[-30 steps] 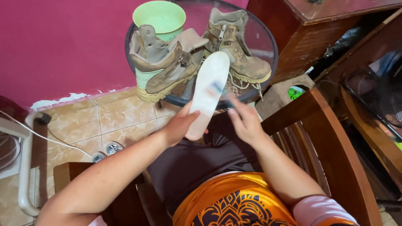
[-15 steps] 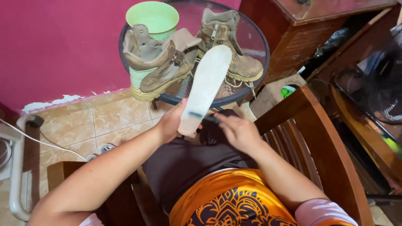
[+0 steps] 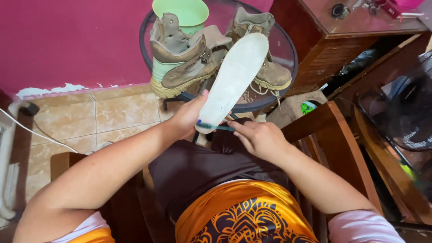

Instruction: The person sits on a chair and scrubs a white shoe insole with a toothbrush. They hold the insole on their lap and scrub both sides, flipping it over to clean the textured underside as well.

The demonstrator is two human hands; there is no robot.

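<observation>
My left hand (image 3: 188, 118) grips the heel end of a white shoe insole (image 3: 234, 76), holding it up at a slant over my lap. My right hand (image 3: 257, 138) holds a small teal-handled brush (image 3: 215, 127), whose head lies against the insole's lower end. Behind the insole, two tan lace-up boots stand on a round glass table (image 3: 288, 54): the left boot (image 3: 184, 58) and the right boot (image 3: 265, 67). A light green plastic tub (image 3: 180, 11) sits at the table's back.
I sit on a dark wooden chair with an armrest (image 3: 342, 135) on my right. A wooden cabinet (image 3: 355, 36) stands at the back right, a magenta wall (image 3: 67, 40) at the left, tiled floor (image 3: 108, 117) with a white cable below.
The view has dropped closer to the hands. My right hand has brought the brush up against the insole's lower end; the insole stays held in my left hand.
</observation>
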